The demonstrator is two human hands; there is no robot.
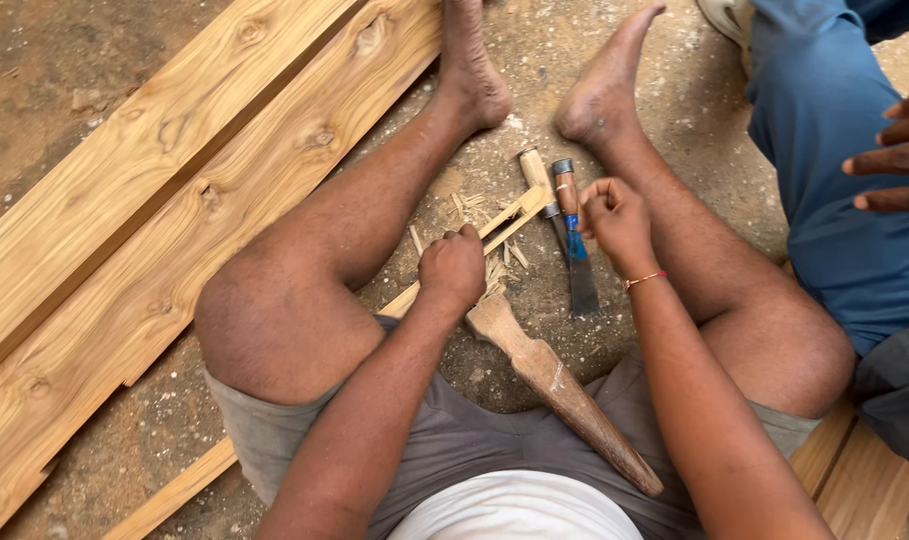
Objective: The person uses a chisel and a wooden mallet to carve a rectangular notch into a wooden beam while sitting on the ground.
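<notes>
I sit on the ground with my legs spread. My left hand [452, 268] is closed around a thin wooden strip [512, 215], whose split far end pokes out past my fingers. My right hand [614, 222] is curled into a fist just right of the strip's tip, and nothing shows inside it. It hovers beside a chisel [578, 262] with a blue collar and a flat dark blade. A second wooden-handled chisel [535, 172] lies next to it. A heavy wooden mallet [562, 392] lies between my thighs, its head just below my left hand.
Wood chips [494, 262] litter the dirt around the strip. Wide pale planks [164, 210] lie to the left. On the right sits another person in blue trousers [824, 160], with a hand [899, 150] resting on the knee. More boards [864, 480] are at the lower right.
</notes>
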